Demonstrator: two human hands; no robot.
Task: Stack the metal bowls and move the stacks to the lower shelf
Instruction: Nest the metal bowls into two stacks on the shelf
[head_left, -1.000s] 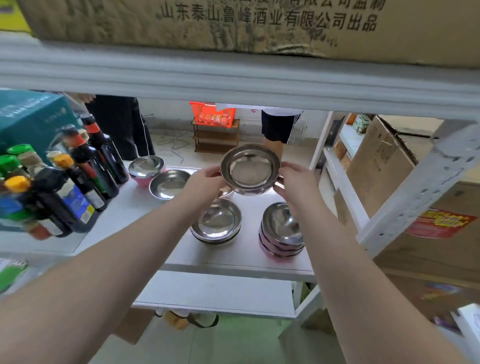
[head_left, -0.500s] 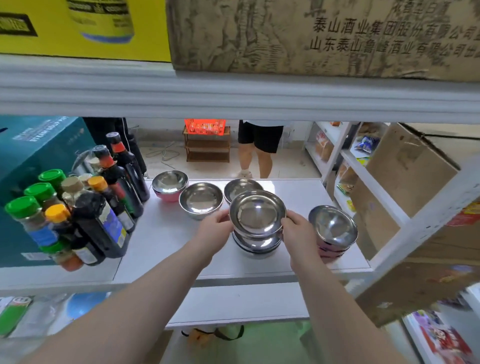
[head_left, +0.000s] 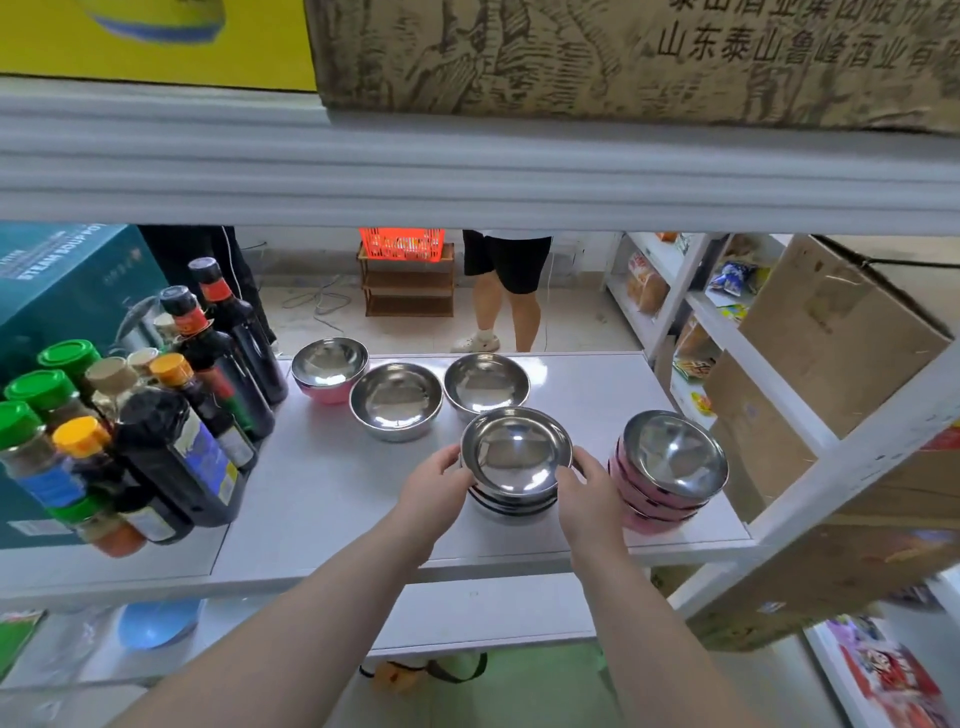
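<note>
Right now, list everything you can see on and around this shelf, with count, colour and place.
silver bowl stack: one stack, steel, middle front of the shelf
pink bowl stack: one stack, steel inside and pink outside, right front
loose silver bowls: two, steel, behind the middle stack
pink bowl: one, pink outside, back left
sauce bottles: a cluster, dark with red, orange and green caps, left side
teal box: one, far left
shelf: white, holding the bowls
cardboard boxes: brown, right and top
red basket: one, on a wooden rack behind
left hand: grip on the silver stack's left side
right hand: grip on its right side
</note>
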